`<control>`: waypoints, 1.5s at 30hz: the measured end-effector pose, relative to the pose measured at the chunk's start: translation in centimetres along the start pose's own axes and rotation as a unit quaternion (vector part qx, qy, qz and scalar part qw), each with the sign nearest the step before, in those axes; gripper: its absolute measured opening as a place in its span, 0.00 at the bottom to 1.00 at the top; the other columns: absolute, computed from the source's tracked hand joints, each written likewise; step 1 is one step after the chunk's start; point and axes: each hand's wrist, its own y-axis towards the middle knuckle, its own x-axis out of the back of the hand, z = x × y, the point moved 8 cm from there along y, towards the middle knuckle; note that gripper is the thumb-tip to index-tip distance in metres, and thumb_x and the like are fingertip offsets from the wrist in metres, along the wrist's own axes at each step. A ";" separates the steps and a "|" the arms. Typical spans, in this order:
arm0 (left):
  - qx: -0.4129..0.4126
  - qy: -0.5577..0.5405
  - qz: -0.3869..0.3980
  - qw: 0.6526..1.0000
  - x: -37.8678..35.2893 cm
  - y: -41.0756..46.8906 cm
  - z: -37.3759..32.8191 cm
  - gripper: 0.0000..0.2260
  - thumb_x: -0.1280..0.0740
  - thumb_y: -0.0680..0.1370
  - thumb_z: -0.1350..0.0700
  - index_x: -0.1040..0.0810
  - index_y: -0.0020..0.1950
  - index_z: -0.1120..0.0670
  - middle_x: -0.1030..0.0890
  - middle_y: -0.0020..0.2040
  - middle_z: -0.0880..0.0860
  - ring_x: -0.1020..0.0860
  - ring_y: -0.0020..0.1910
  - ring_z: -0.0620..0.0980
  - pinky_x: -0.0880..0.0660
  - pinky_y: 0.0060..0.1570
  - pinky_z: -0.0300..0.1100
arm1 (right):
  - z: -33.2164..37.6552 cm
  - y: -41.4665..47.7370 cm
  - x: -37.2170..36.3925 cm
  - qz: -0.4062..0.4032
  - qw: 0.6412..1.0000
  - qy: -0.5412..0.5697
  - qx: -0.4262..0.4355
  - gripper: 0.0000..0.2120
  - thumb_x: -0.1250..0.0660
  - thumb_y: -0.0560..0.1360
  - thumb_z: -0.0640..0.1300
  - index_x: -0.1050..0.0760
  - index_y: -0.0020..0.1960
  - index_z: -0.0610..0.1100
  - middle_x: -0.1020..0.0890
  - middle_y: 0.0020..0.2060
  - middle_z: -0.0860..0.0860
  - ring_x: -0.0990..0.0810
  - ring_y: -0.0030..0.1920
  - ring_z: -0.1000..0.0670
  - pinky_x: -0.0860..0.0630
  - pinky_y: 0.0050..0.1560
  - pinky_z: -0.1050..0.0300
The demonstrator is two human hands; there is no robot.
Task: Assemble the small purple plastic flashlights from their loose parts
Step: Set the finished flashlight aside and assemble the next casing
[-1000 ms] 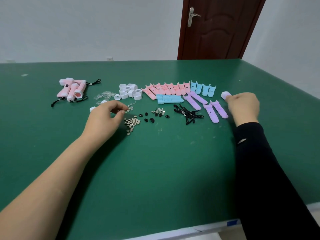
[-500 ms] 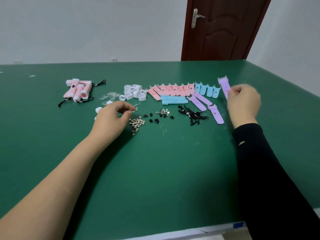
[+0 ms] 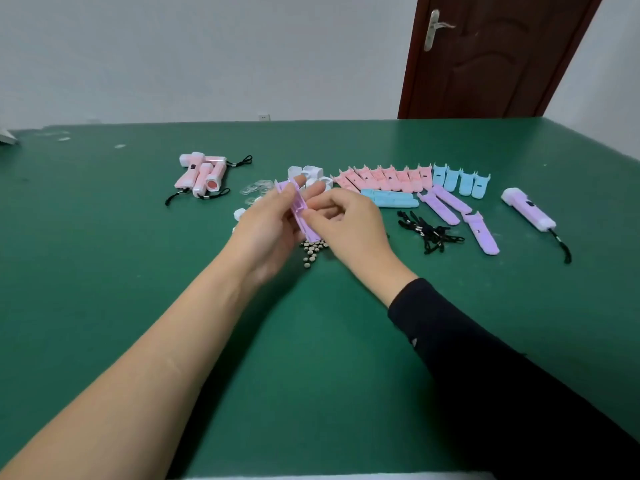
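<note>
A purple flashlight shell half is held above the green table, inner side up. My left hand grips it from the left. My right hand meets it from the right and pinches at its middle; what sits between those fingertips is too small to tell. Three more purple shell halves lie to the right. An assembled purple flashlight with a black cord lies at the far right. Small round batteries are heaped under my hands.
Assembled pink flashlights lie at the back left. White caps, clear lenses, pink shell halves, blue shell halves and black cords stretch across the middle. A brown door stands behind.
My right hand carried the purple shell half from the right side to the middle. My left hand rose from the small parts and took hold of it. The view shifted left.
</note>
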 end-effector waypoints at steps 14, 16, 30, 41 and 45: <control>0.048 -0.121 -0.148 0.980 7.0 1.9 0.4 0.07 0.41 0.83 0.52 0.26 0.54 0.52 0.14 0.43 0.51 0.27 0.26 0.40 0.33 0.23 0.31 | -1.7 4.3 -1.0 0.050 0.895 -0.425 0.128 0.14 0.42 0.81 0.43 0.22 0.61 0.51 0.22 0.54 0.51 0.27 0.57 0.47 0.37 0.51 0.54; 0.058 -0.127 -0.142 0.980 7.1 2.1 0.7 0.07 0.41 0.84 0.52 0.26 0.56 0.52 0.14 0.43 0.51 0.27 0.26 0.41 0.33 0.23 0.31 | -2.4 4.7 -1.9 0.090 0.897 -0.420 0.104 0.13 0.40 0.80 0.44 0.21 0.60 0.52 0.22 0.56 0.51 0.28 0.60 0.46 0.33 0.55 0.51; 0.086 -0.079 -0.100 0.988 6.0 2.5 1.4 0.17 0.41 0.83 0.52 0.14 0.45 0.54 0.16 0.43 0.50 0.31 0.32 0.42 0.35 0.28 0.32 | -3.6 5.4 -3.0 0.119 0.909 -0.389 0.084 0.06 0.41 0.80 0.41 0.26 0.48 0.46 0.23 0.51 0.49 0.28 0.55 0.47 0.31 0.47 0.54; -0.009 0.136 -0.043 0.990 2.0 0.7 -0.5 0.16 0.47 0.83 0.65 0.24 0.57 0.48 0.18 0.52 0.54 0.22 0.31 0.42 0.30 0.28 0.33 | -2.5 2.4 0.9 0.153 0.927 0.298 -0.168 0.01 0.32 0.76 0.40 0.22 0.47 0.44 0.19 0.33 0.53 0.26 0.30 0.58 0.26 0.33 0.65; 0.005 0.210 -0.013 0.978 -0.1 -0.4 0.5 0.12 0.43 0.83 0.60 0.22 0.52 0.48 0.18 0.50 0.49 0.22 0.32 0.42 0.33 0.31 0.38 | -2.5 0.9 0.8 0.168 0.896 0.366 -0.190 0.04 0.33 0.74 0.41 0.22 0.47 0.42 0.19 0.31 0.52 0.25 0.27 0.59 0.26 0.30 0.67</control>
